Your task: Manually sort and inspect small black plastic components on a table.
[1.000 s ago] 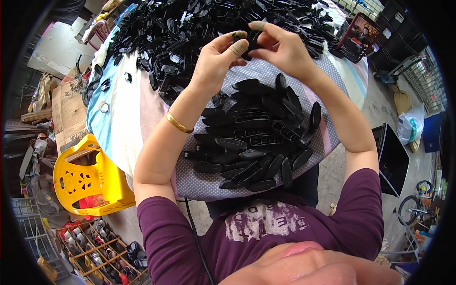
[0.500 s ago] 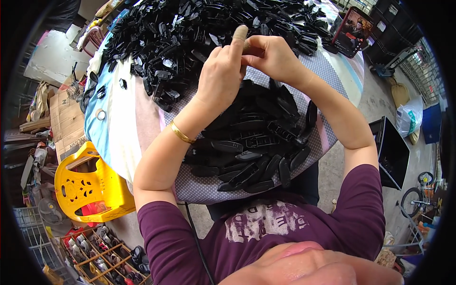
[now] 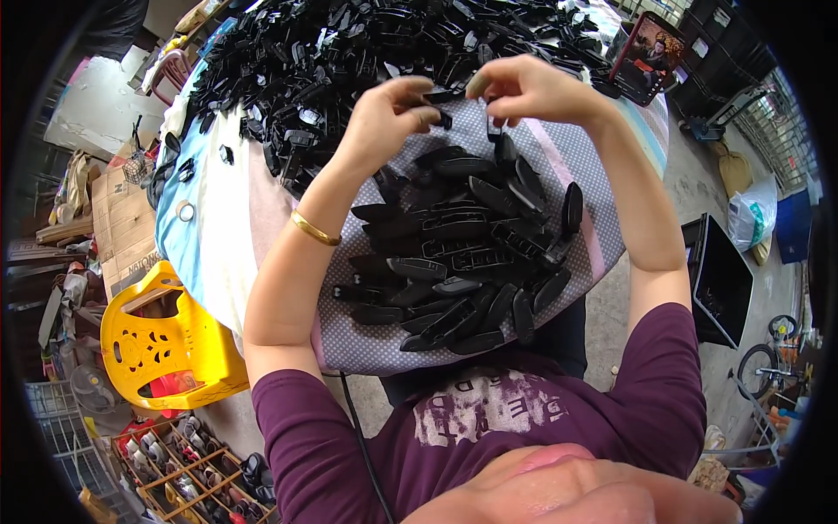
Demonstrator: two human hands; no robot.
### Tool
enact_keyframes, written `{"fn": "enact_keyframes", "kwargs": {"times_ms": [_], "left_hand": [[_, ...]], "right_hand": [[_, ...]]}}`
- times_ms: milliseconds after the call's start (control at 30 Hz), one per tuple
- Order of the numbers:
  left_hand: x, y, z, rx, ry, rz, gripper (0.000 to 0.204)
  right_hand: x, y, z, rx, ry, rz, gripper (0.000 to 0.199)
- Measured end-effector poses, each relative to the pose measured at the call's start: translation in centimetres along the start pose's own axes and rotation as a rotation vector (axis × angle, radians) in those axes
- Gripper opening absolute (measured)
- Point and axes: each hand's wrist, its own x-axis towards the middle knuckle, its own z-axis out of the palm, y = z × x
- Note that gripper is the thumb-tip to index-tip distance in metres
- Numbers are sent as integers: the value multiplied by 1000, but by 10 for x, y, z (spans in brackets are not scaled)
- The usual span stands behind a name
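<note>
My left hand (image 3: 388, 122) hovers at the near edge of a big heap of small black plastic parts (image 3: 305, 79). Its thumb and fingers are apart, slightly blurred, and a small black piece (image 3: 445, 120) shows beside the thumb tip. To its right, my right hand (image 3: 537, 92) is bent with thumb and forefinger apart, also blurred. Just below those fingertips is another black piece (image 3: 494, 133); whether they touch it I cannot tell. Nearer me lies a smaller pile of long, rounded black plastic pieces (image 3: 467, 253) on the dotted grey cloth (image 3: 336, 341).
A phone (image 3: 648, 59) stands upright at the table's far right, its screen lit. A roll of tape (image 3: 184, 210) lies on the left side. Beside the table are a yellow plastic chair (image 3: 166, 341) and a shoe rack (image 3: 192, 472). A black flat panel (image 3: 720, 279) stands at right.
My hands were together over the gap between heap and pile. Now they have parted, the left moving left and the right moving right, uncovering more of the near pile.
</note>
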Motion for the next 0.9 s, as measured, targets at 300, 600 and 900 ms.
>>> {"fn": "enact_keyframes", "kwargs": {"times_ms": [300, 600, 900], "left_hand": [[-11, 2, 9, 915, 49, 305, 30], [-2, -4, 7, -334, 80, -45, 37], [-6, 4, 13, -357, 111, 38, 32]], "right_hand": [[9, 16, 37, -446, 387, -206, 33], [13, 11, 35, -13, 539, -286, 17], [10, -1, 47, -178, 634, -424, 17]]}}
